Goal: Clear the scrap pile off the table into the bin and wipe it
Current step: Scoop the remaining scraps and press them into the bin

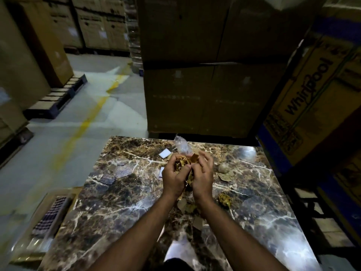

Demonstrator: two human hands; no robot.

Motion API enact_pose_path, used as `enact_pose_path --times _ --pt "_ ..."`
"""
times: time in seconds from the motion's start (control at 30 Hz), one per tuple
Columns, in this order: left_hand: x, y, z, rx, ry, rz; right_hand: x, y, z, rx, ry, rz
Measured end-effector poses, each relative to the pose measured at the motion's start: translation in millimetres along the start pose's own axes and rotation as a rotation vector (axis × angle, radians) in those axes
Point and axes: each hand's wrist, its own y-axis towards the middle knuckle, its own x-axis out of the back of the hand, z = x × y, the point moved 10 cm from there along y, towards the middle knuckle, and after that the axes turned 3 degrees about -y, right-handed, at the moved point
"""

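Note:
Above the middle of the dark marble table (117, 202), my left hand (173, 177) and my right hand (202, 178) cup together around a bunch of scraps (182, 163): dry brown leaves, cardboard bits and a crumpled clear plastic wrapper (182, 146) sticking up at the top. Both hands have curled fingers on the bunch. Loose scraps lie on the table: a crumpled yellow wad (224, 199), a dry leaf (226, 175), a grey ball (222, 167), cardboard pieces (182, 204) under my wrists, and white paper squares (165, 153). No bin is clearly in view.
Tall cardboard boxes (205, 94) stand just behind the table, and a printed appliance box (308, 94) stands at the right. A low box with a checked cloth (50, 218) sits left of the table. Concrete floor with a yellow line (86, 124) stretches to the left.

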Motion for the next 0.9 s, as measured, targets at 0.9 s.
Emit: enact_pose_path --times 0.9 --pt "255.1 -347.7 -94.1 -0.077 0.181 -1.260 -187.9 -326.5 63.4 0.110 0.237 1.105"
